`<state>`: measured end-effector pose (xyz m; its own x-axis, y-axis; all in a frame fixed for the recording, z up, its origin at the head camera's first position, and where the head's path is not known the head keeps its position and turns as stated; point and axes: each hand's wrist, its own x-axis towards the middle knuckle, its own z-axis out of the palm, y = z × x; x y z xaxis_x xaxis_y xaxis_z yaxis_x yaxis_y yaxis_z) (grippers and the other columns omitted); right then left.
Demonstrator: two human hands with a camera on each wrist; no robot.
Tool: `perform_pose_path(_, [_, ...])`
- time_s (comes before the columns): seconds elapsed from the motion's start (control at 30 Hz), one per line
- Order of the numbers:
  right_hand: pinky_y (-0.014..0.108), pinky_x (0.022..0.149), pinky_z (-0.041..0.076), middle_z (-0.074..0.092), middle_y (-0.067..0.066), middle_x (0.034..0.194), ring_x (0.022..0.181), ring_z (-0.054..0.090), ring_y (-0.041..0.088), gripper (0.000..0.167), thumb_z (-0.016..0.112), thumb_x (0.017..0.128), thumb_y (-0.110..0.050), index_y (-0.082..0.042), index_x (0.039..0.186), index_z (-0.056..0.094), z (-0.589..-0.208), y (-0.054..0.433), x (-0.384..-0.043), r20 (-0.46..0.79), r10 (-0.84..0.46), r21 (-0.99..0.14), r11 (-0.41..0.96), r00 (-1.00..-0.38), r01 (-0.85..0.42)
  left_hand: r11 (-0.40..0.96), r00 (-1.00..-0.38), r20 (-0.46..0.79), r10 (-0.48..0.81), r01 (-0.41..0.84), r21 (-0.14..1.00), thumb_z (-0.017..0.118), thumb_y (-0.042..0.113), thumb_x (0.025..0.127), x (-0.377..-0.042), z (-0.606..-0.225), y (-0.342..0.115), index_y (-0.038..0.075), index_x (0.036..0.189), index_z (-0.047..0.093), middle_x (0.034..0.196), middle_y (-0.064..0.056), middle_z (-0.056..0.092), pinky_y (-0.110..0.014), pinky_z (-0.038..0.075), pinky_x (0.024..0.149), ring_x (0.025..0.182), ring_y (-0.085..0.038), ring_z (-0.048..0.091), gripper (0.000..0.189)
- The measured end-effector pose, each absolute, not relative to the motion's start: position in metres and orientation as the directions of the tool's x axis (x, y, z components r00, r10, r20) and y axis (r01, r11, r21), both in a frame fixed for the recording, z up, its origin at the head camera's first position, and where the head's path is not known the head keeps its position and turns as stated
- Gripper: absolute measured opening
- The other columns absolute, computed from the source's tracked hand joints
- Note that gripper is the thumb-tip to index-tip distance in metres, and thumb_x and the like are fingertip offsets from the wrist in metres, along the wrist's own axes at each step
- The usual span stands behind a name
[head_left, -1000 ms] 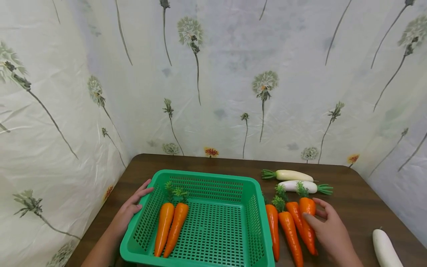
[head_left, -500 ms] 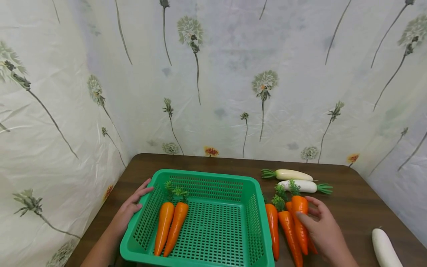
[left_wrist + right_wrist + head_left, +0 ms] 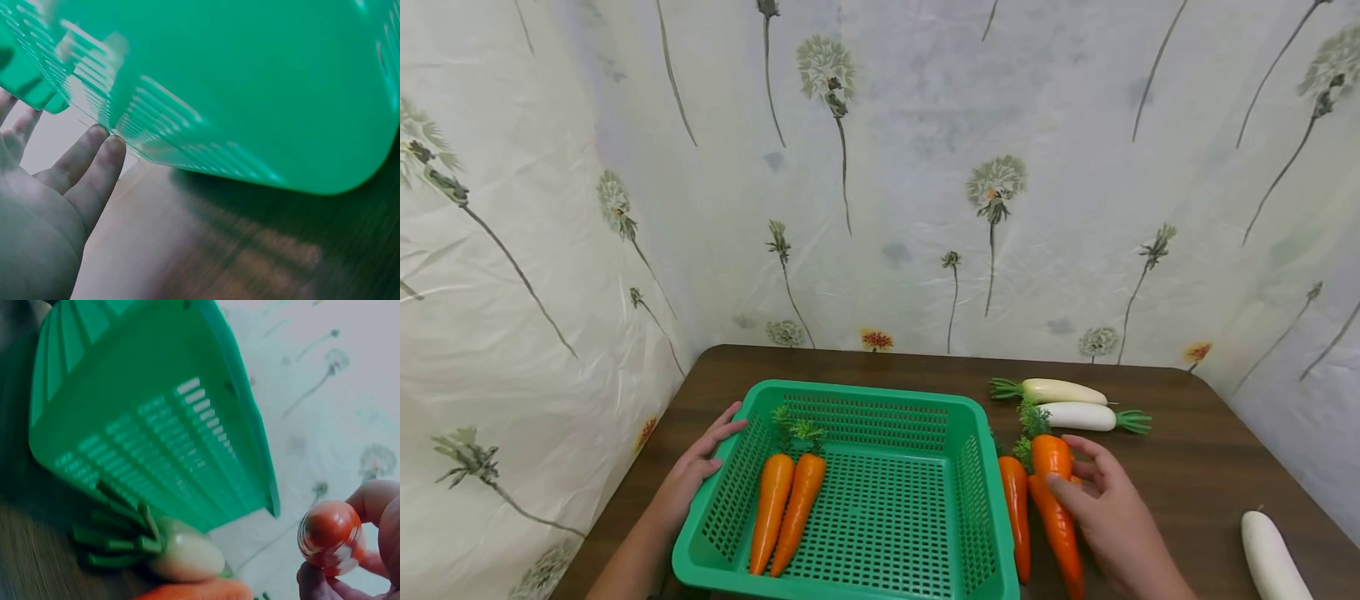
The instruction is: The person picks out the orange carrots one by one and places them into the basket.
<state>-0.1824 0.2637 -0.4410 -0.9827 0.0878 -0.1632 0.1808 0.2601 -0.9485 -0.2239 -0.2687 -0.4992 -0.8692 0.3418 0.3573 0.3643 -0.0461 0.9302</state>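
Pale flower-printed cloth hangs beyond both hands, behind a dark worktop. Between the hands sits a green perforated basket; inside it, nearer the left hand, two carrots lie side by side, leafy tops pointing away. The left hand is loosely spread, its fingers fairly straight and touching the basket's left rim. The right hand is part closed — thumb and fingers pinch an orange carrot, just right of the basket. Another carrot lies between that hand and the basket's wall. Two white radishes lie beyond the right hand — a third radish is off to its right.
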Motion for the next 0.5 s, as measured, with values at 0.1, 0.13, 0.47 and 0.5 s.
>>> perform_pose_path(0.1, [0.031,0.085,0.058,0.039,0.026,0.154,0.108,0.064,0.01,0.073,0.063,0.105,-0.02,-0.01,0.163,0.02,-0.437,0.259,-0.18,-0.167,0.076,-0.949,0.256,-0.983,0.181,-0.045,-0.875,0.349,0.336,0.355,0.934,0.028,-0.002,0.104,-0.224,-0.5,-0.269,-0.012,0.154,0.036,0.176,0.0,0.015,-0.016,0.042,0.108,0.149,0.012,0.025,0.051])
perform_pose_path(0.13, [0.031,0.085,0.058,0.039,0.026,0.154,0.108,0.064,0.011,0.073,0.062,0.105,-0.02,-0.01,0.163,0.02,-0.435,0.258,-0.179,-0.169,0.072,-0.95,0.253,-0.983,0.182,-0.045,-0.874,0.35,0.337,0.357,0.933,0.028,-0.002,0.105,-0.224,-0.5,-0.269,-0.012,0.154,0.036,0.176,0.0,0.015,-0.016,0.042,0.108,0.149,0.012,0.025,0.051])
perform_pose_path(0.47, [0.036,0.083,0.058,0.042,0.025,0.151,0.111,0.063,0.022,0.07,0.061,0.105,-0.019,-0.011,0.162,0.021,-0.429,0.246,-0.173,-0.17,0.05,-0.955,0.24,-0.984,0.177,-0.062,-0.842,0.398,0.364,0.404,0.912,0.028,-0.002,0.105,-0.224,-0.499,-0.268,-0.013,0.154,0.036,0.175,0.007,0.019,-0.014,0.04,0.108,0.15,0.012,0.023,0.05])
perform_pose_path(0.5, [0.036,0.083,0.058,0.042,0.025,0.151,0.112,0.063,0.022,0.07,0.062,0.105,-0.019,-0.011,0.162,0.021,-0.429,0.245,-0.173,-0.168,0.05,-0.955,0.238,-0.984,0.175,-0.06,-0.841,0.4,0.364,0.408,0.911,0.028,-0.002,0.105,-0.224,-0.499,-0.268,-0.013,0.154,0.036,0.174,0.008,0.02,-0.014,0.04,0.108,0.15,0.012,0.022,0.05])
